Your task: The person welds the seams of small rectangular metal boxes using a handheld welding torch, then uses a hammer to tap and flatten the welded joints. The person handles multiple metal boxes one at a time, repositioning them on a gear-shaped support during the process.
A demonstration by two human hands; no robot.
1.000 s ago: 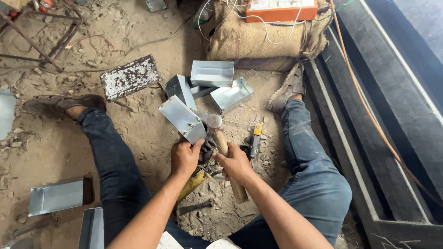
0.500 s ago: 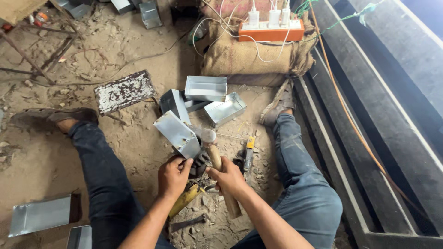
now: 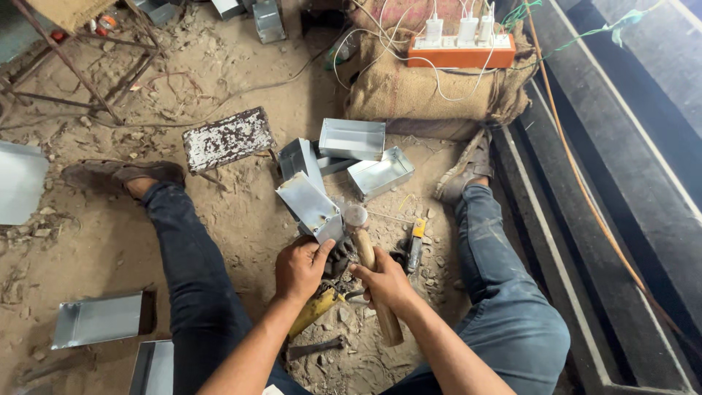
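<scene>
Several metal boxes (image 3: 353, 138) on sandy floor (image 3: 95, 241)

You are seated on the dirt floor (image 3: 88, 241) of an informal sheet-metal workshop. Folded galvanised metal boxes (image 3: 353, 139) lie scattered, a power strip (image 3: 461, 53) rests on a burlap sack (image 3: 409, 91), and a rusted steel frame (image 3: 80, 66) stands nearby.

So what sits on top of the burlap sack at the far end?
On the burlap sack lies an orange power strip with white plugs and cables. What the sack contains or covers cannot be seen.
</scene>
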